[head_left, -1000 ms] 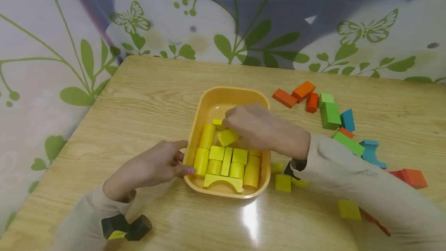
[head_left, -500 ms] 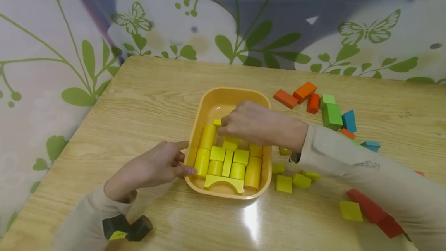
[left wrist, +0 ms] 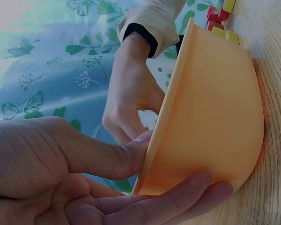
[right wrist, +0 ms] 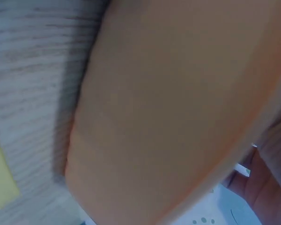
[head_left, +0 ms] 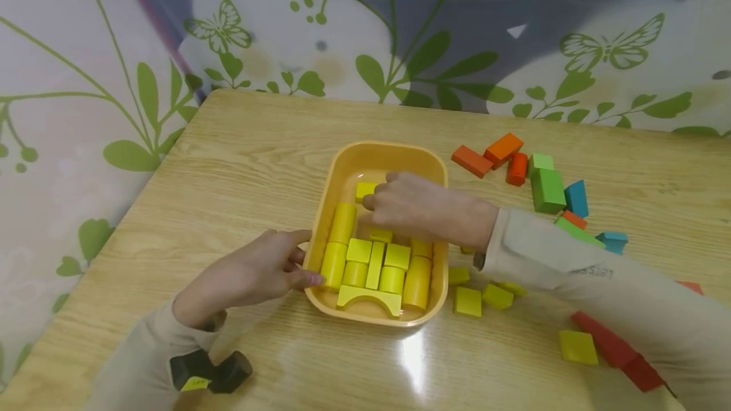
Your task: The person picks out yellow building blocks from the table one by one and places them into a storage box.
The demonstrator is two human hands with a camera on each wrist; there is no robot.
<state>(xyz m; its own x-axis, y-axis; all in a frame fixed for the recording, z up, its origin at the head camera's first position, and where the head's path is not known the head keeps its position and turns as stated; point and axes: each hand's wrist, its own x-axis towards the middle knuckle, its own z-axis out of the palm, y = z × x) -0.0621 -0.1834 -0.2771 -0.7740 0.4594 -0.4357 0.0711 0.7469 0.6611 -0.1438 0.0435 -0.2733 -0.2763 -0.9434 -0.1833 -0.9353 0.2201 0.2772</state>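
An orange-yellow plastic bin (head_left: 316, 233) stands on the table with yellow wooden blocks packed in its near part. Among these are cylinders (head_left: 342, 224), an arch block (head_left: 368, 300) and small cubes. My left hand (head_left: 257, 274) grips the bin's left side, thumb at the rim and fingers against the outer wall (left wrist: 210, 108). Reaching over the right rim, my right hand (head_left: 408, 205) is inside the bin with curled fingers at a yellow block (head_left: 366, 192). Its fingertips are partly hidden. Another yellow block (head_left: 381, 234) shows just below that hand.
Several yellow blocks (head_left: 468, 301) lie right of the bin. Farther right are orange blocks (head_left: 471, 161), green blocks (head_left: 549, 191), blue blocks (head_left: 577, 198) and red blocks (head_left: 611, 341). A patterned wall covering (head_left: 365, 24) rises behind the table.
My right hand has set one yellow block down behind the packed ones. The yellow block at its fingertips has shifted and shows more. My left hand stays on the bin.
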